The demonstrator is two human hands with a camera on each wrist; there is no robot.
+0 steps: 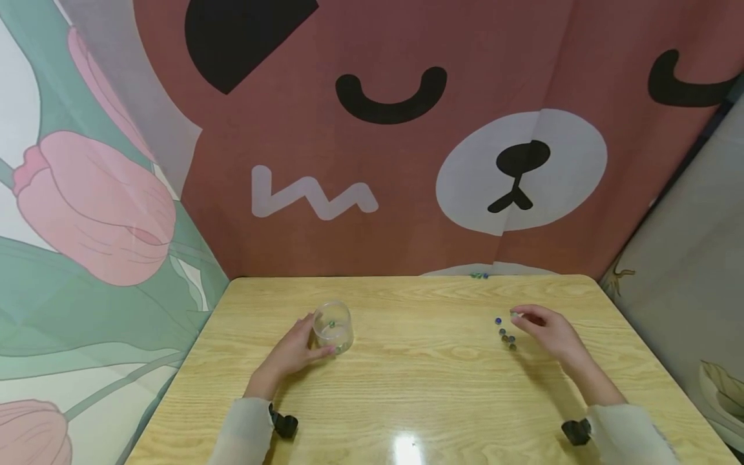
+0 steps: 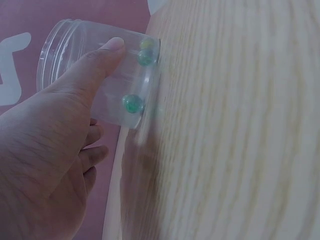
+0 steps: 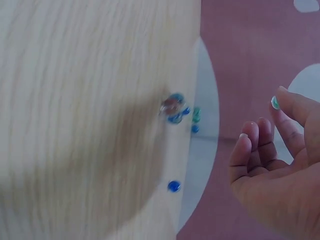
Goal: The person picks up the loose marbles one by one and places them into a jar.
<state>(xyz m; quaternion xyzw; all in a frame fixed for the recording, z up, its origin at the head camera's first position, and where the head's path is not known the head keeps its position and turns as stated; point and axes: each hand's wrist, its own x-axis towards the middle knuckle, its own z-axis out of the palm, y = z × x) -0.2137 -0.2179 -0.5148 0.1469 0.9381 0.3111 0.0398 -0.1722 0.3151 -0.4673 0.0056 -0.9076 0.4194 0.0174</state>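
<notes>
My left hand (image 1: 289,354) grips a clear plastic jar (image 1: 343,316) that stands upright on the left part of the table. Its thumb presses the near side; other fingertips are hidden behind the jar. Green marbles (image 2: 133,103) lie on the jar's bottom, with a yellowish one among them. Over the right side of the table, my right hand (image 1: 552,334) pinches a green marble (image 3: 275,103) between thumb and index finger, off the surface. Just left of that hand lie a blue marble (image 1: 498,321) and a small cluster of darker marbles (image 1: 504,338).
A few green and blue marbles (image 1: 479,276) sit at the far edge of the wooden table (image 1: 407,381). A brown cloth (image 1: 401,239) with a bear print hangs right behind it. Printed curtains hang at both sides.
</notes>
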